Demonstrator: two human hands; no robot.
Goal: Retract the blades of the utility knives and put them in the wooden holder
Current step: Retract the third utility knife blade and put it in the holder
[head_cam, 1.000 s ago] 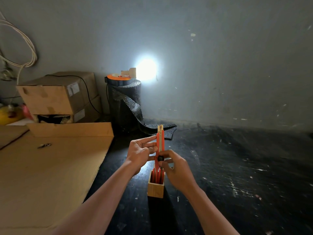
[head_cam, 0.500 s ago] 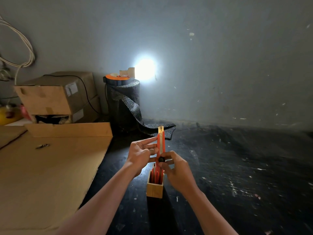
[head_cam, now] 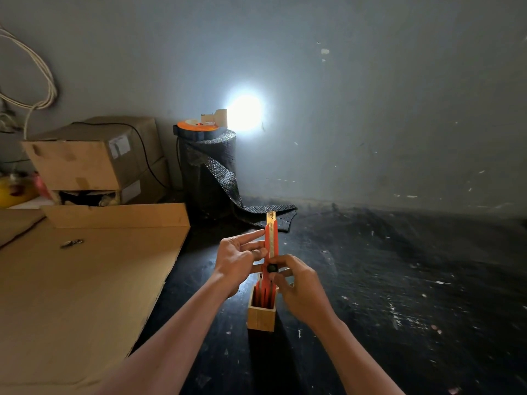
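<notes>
Utility knife (head_cam: 271,246), orange, stands upright at frame centre above the wooden holder (head_cam: 261,316); left hand (head_cam: 236,262) fingers clamp its body, right hand (head_cam: 299,283) fingers pinch its black slider (head_cam: 272,268).

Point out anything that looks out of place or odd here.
The utility knife held upright above the wooden holder still shows its blade sticking out on top. Behind, a black mesh roll has come partly unrolled onto the floor.
</notes>
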